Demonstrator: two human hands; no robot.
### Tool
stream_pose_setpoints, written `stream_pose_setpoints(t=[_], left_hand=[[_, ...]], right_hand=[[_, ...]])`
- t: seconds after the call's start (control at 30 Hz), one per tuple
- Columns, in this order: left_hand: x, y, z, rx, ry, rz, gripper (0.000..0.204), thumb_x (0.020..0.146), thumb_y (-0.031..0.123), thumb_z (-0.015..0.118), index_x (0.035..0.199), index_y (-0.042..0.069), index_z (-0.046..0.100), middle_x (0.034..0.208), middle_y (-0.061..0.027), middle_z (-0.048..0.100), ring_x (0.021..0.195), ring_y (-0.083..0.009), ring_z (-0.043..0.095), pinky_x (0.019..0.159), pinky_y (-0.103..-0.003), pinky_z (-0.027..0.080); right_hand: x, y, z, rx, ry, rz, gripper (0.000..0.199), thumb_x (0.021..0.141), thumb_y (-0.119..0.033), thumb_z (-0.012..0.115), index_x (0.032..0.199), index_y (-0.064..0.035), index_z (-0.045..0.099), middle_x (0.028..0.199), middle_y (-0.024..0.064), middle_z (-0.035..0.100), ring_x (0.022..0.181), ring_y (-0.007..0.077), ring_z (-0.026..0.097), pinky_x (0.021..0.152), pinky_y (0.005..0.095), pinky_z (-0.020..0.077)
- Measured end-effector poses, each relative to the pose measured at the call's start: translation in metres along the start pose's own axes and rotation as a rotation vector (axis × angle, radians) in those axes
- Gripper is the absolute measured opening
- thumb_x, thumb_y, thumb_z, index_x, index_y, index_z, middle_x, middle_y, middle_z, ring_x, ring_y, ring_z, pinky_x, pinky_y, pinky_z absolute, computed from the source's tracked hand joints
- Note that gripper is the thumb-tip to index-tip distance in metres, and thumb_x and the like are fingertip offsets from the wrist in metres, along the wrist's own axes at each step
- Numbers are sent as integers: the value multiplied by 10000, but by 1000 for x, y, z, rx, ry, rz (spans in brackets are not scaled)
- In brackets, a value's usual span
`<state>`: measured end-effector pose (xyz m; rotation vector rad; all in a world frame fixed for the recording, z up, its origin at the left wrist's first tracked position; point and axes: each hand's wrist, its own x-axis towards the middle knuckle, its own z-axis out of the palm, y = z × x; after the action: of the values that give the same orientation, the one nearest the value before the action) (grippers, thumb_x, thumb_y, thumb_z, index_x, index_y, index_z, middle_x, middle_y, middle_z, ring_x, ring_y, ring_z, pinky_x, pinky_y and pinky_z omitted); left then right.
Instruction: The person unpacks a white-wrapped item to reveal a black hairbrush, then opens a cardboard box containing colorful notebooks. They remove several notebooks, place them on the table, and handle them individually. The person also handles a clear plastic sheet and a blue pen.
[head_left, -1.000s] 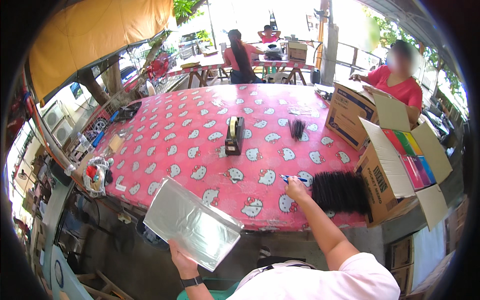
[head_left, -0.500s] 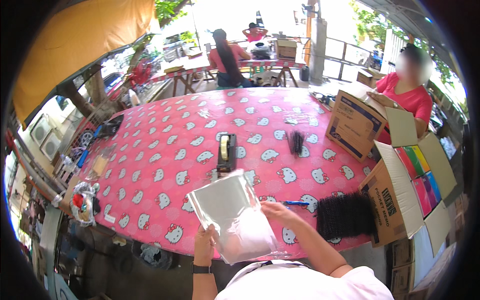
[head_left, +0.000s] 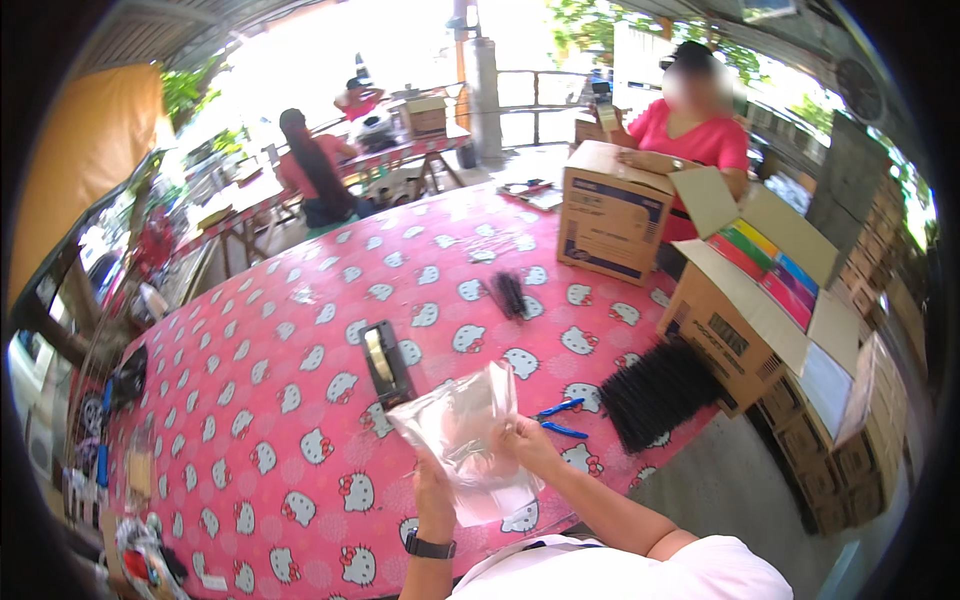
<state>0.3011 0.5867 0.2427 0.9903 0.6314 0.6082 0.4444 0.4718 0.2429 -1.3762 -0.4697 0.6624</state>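
A stack of clear, shiny plastic bags [head_left: 462,425] is held up over the near edge of the table. My left hand [head_left: 432,492] grips the stack's lower left side, a dark band round its wrist. At the right side, my right hand [head_left: 524,446] has its fingers closed on the plastic. Just beyond that hand lie blue-handled pliers [head_left: 563,430], with their jaws hidden. A black tape dispenser [head_left: 386,365] with a roll of tape stands behind the bags. To the right is a thick pile of black spiral binding coils [head_left: 655,395]; a smaller bundle [head_left: 508,295] lies farther back.
An open carton [head_left: 712,335] of colourful notebooks [head_left: 765,268] stands at the right table edge. Behind it, a co-worker in pink [head_left: 692,135] stands at another carton [head_left: 610,225]. The table's pink patterned cover [head_left: 270,370] stretches left. Two people sit at a far table.
The view has turned to the right, so the table and cartons appear farther left. My right hand has shifted onto the bags' right side, and the plastic looks more crumpled.
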Motion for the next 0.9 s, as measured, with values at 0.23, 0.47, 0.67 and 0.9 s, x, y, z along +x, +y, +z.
stream_pose_setpoints(t=[0.23,0.47,0.67,0.9], left_hand=[[7,-48,22,-104,-70,82,402,967,356,384,827,34,580,671,15,520,634,-83,460,557,-291,401],[59,-65,-11,-392,-215,59,352,942,346,403,1016,51,581,851,-40,603,763,-106,545,671,-264,462],[29,-46,23,5,-104,85,352,936,376,454,746,92,544,608,71,446,547,-43,400,489,-218,330],[56,4,-17,-32,-212,110,361,899,380,545,651,129,469,591,98,376,523,-2,279,446,-197,215]], right_hand=[[-26,38,81,-206,372,-443,331,964,-283,404,764,-26,460,609,30,360,557,117,350,492,299,329],[-39,6,90,-587,293,-706,282,932,-258,448,796,-20,514,596,135,476,504,244,487,467,377,362],[-3,25,55,-662,528,-568,318,927,-260,454,747,-9,533,544,159,467,468,276,489,454,368,360],[-15,44,-16,-508,425,-251,306,928,-299,486,852,-17,580,577,37,527,530,104,474,483,279,367]])
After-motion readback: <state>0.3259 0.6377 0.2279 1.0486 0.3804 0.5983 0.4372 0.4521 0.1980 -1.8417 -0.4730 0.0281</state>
